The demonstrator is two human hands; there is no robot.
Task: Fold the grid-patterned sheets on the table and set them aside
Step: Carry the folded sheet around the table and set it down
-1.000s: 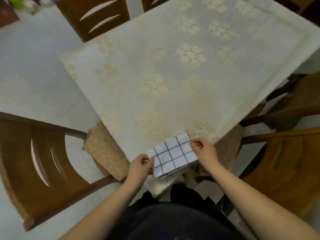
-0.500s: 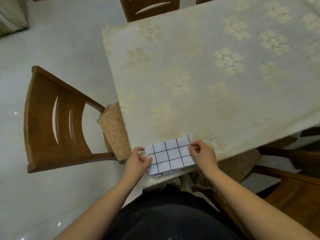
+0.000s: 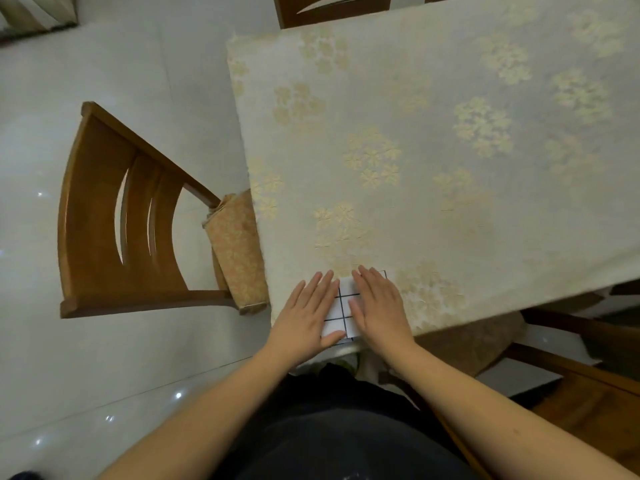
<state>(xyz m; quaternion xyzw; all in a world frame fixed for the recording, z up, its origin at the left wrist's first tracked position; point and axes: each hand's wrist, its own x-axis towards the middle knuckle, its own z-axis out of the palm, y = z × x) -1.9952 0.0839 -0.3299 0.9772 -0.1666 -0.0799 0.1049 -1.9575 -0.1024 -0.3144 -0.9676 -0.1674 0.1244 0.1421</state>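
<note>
at the near edge of the table, left hand (image 3: 306,311) lies flat, fingers straight and together, palm down on the left part of the grid-patterned sheet (image 3: 341,315). right hand (image 3: 379,306) same posture, flat and palm down on the sheet's right part, fingertips pointing away from the body. neither hand curls round anything; both press from above. hands sit side by side, a narrow strip of sheet showing between them.

sheet is white with black grid lines, folded small, lying on the tablecloth (image 3: 433,140) right at the table's near edge, close to the near-left corner. most of it is hidden under the hands; how many layers, can't tell.

tablecloth is pale with gold flower clusters and covers the whole tabletop. wooden chair (image 3: 114,220) with a slatted curved back stands at the left side, its cushion (image 3: 239,251) tucked partly under the table. another chair back (image 3: 332,8) at the far side, more wooden chair parts lower right. floor (image 3: 104,81) is pale glossy tile.
</note>
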